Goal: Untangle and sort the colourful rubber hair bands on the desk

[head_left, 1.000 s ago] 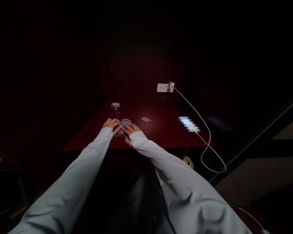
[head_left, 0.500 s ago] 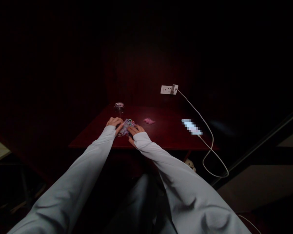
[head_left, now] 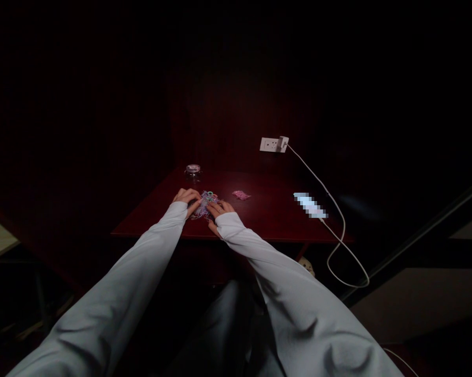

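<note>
A loose heap of small purple, green and pink bands [head_left: 202,209], perhaps hair elastics, lies on the dark red table [head_left: 275,222]. At its left edge rests my left hand [head_left: 186,197], the fingers bent over toward the heap and the thumb apart below them. My right hand [head_left: 219,210] reaches onto the heap's right side with its fingers stretched out and touching the bands. No band is visibly gripped in either hand, though the fingertips are small and dim. To the right of the heap sits a smaller pile of pink bands [head_left: 241,195].
A clear jar with a lid [head_left: 193,172] stands at the table's back left. At the right lies a blurred-out phone [head_left: 310,205], its white cable [head_left: 342,225] looping past the table edge up to a charger in the wall socket [head_left: 273,144]. Surroundings are very dark.
The view has shifted very slightly. My left fingers have drawn a little off the heap's middle, and more of the purple bands show between my hands.
</note>
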The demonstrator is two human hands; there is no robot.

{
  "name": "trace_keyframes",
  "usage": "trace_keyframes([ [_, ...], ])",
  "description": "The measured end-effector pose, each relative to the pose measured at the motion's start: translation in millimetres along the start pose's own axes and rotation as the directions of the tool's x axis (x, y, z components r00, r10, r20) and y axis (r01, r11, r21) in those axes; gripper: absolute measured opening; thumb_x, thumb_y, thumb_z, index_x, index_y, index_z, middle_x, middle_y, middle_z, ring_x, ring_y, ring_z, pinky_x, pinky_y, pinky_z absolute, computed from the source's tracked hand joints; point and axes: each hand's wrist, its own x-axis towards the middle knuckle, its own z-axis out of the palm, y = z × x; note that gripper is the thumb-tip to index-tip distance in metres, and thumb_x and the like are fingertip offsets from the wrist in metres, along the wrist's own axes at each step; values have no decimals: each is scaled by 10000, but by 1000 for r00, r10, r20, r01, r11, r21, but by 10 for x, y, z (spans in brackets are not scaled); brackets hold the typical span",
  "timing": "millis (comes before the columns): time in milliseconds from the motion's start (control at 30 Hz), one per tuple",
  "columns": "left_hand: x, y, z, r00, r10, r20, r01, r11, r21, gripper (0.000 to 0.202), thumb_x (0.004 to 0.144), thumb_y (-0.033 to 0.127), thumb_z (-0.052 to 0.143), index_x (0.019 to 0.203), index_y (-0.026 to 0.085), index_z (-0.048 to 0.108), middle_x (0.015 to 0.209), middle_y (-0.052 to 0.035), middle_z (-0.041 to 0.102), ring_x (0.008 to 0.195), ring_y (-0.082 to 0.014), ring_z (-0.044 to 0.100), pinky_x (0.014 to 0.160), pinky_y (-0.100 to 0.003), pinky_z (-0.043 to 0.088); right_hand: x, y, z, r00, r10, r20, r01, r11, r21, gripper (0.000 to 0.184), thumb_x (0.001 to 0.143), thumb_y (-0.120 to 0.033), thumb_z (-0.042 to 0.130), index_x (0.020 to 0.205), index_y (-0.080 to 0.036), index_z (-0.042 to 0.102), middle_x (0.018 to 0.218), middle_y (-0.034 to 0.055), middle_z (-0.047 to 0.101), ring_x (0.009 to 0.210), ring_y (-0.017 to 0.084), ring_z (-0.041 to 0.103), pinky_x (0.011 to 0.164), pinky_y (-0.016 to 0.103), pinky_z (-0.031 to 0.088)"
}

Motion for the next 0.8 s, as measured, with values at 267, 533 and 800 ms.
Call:
trace_keyframes([
  [267,-5,27,-4,1000,9,-3,-9,1000,-15,248,1046,439,604,1011,267,780,1171,-50,770,1052,-269,603,969,-429,477,33,36,-69,995,26,-93,-31,998,-54,646,955,-282,597,1581,-121,589,1662,147,561,1469,348,474,1305,559,328],
  [533,-36,195,-75,999,21,-24,-22,1000,-14,265,1084,399,550,1002,255,758,1181,-52,770,1035,-263,589,960,-418,484,-17,702,-141,893,385,-232,-417,902,-109,663,958,-284,567,1589,-80,566,1676,173,538,1528,367,434,1342,586,238],
  [800,86,282,81,1000,16,-26,-17,999,-41,240,1059,413,579,990,265,755,1150,-51,775,1023,-268,592,953,-420,488,57,956,-28,842,504,-195,-521,852,-48,536,978,-276,594,1490,-134,670,1641,181,577,1595,363,394,1349,635,213],
])
